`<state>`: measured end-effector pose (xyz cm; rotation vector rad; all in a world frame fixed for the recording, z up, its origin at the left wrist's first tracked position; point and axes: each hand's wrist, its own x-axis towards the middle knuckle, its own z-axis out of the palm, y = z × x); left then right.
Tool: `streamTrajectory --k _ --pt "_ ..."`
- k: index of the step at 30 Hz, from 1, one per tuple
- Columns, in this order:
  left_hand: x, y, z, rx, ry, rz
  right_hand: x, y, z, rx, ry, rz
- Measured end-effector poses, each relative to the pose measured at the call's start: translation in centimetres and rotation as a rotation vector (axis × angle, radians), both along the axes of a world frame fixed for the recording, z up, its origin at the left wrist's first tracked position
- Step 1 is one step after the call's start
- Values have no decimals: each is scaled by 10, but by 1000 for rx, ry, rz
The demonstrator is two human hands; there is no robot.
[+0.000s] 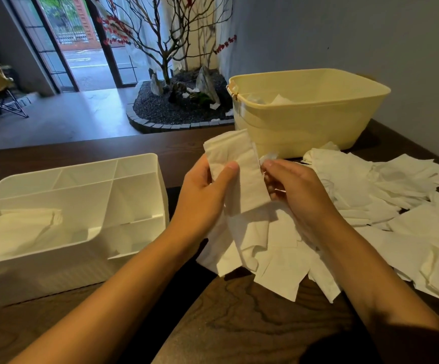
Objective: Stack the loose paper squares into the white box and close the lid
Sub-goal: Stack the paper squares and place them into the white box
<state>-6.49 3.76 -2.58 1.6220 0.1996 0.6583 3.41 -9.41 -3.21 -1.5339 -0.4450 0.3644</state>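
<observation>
Our left grip (pixel 208 190) pinches a small sheaf of paper squares (pixel 239 174), thumb pressed across the front and fingers curled behind, holding it tilted above the dark wooden table (pixel 252 316). Our right grip (pixel 295 190) meets the sheaf's right edge with fingers curled, and appears to nip that edge and a scrap of paper at its fingertips, though the hold is partly hidden behind the sheet.

From the head camera we see the loose paper squares (pixel 386 206) spread in an untidy heap across the right side of the table, running under our right forearm and reaching down toward the near edge. The white box (pixel 145 179) sits to the left, open-topped, divided into compartments; some white paper (pixel 27 224) already lies in its large near compartment, while the smaller ones along the back and right look bare. We cannot make out the lid.

Behind the heap stands a pale yellow plastic tub (pixel 305 127), touching the far papers, with a few white sheets inside. Beyond the table, a bare-branched tree (pixel 166 48) with red leaves rises from a gravel bed (pixel 160 109) beside a glass door (pixel 82 48).
</observation>
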Motion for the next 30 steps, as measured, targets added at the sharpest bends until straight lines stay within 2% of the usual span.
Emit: streamTrajectory --k 6,10,13,19,24,26,30 --pt "1 3 13 95 126 49 -16 3 -5 9 -326 11" --pt "-5 -3 25 132 145 24 -25 5 -3 -53 -446 -12" --pt "-14 -6 33 124 173 5 -29 3 3 -85 -425 49" --pt "-48 0 46 102 322 -32 -52 10 25 -277 -366 317" --pt "-87 22 50 208 441 -44 -80 21 35 -370 -483 294" --pt "-104 31 52 205 518 -61 -87 29 34 -325 -494 296" --pt "-133 41 50 271 521 -117 -106 43 36 -253 -272 396"
